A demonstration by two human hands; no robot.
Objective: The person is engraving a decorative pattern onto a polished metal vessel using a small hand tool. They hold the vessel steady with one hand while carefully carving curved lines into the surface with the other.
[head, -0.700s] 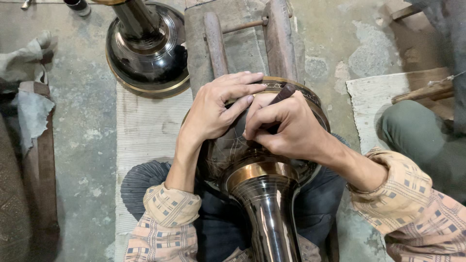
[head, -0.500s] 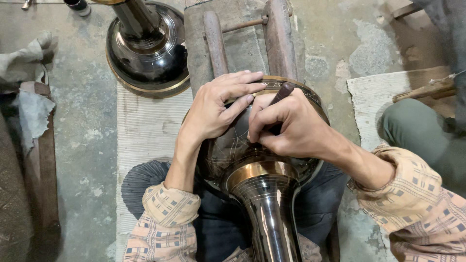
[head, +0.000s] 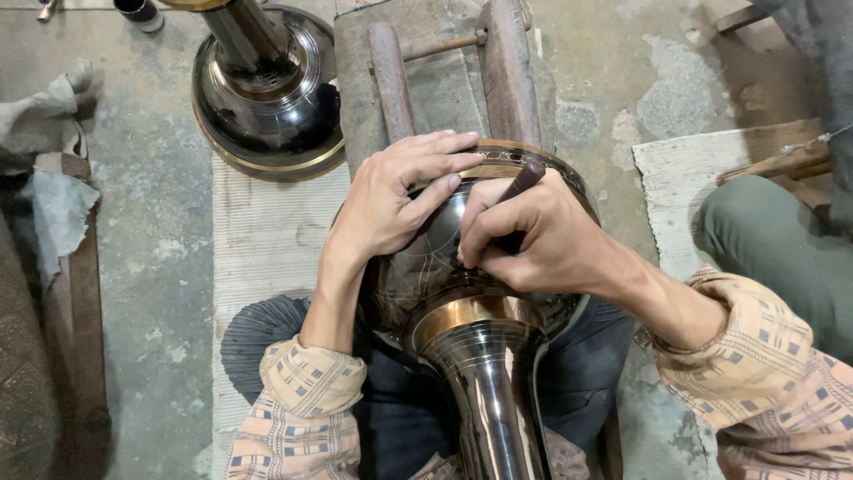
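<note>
Fingers of the right hand [head: 542, 236] pinch an engraving tool [head: 520, 182] against the dark vase [head: 444, 267]; left hand [head: 391, 204] fingers lie spread on it.

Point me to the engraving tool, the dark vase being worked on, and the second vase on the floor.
engraving tool [head: 524, 178], head view, on its brown handle above the right hand.
dark vase [head: 484, 373], head view, on its shiny neck below the brass band.
second vase [head: 275, 116], head view, on its rounded black body.
</note>
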